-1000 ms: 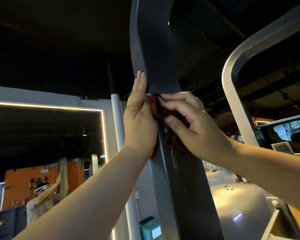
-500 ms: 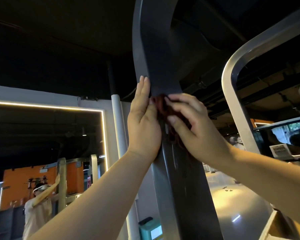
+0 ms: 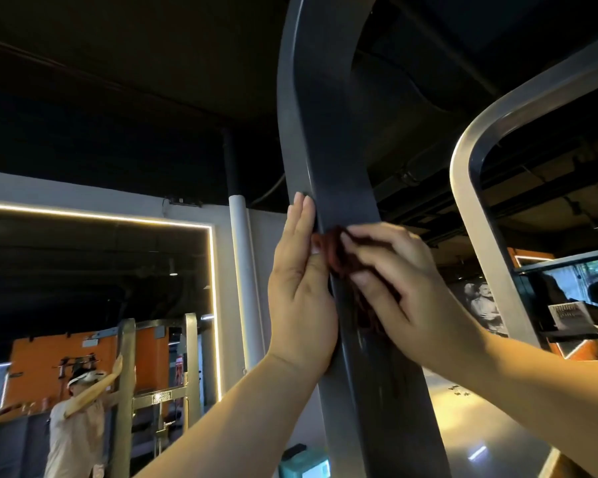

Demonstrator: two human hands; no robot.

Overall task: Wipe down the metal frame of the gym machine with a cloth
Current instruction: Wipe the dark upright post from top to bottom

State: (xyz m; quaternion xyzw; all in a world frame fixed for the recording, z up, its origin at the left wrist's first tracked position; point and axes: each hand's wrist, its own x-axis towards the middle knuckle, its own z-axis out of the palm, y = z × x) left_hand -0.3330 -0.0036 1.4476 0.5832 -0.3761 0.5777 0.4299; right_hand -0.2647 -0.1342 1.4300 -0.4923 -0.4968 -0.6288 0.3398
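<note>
Dark red cloth [image 3: 339, 260] bunched under the right hand's [image 3: 408, 291] curled fingers against the frame [image 3: 339, 150]; left hand [image 3: 301, 291] flat, fingers straight, on its left edge.

readable text: none, honestly | small plate [image 3: 162, 396] on the crossbar in the mirror: has lettering, way too blurry to read | white card [image 3: 567, 314] far right: dark print, just a smudge
</note>
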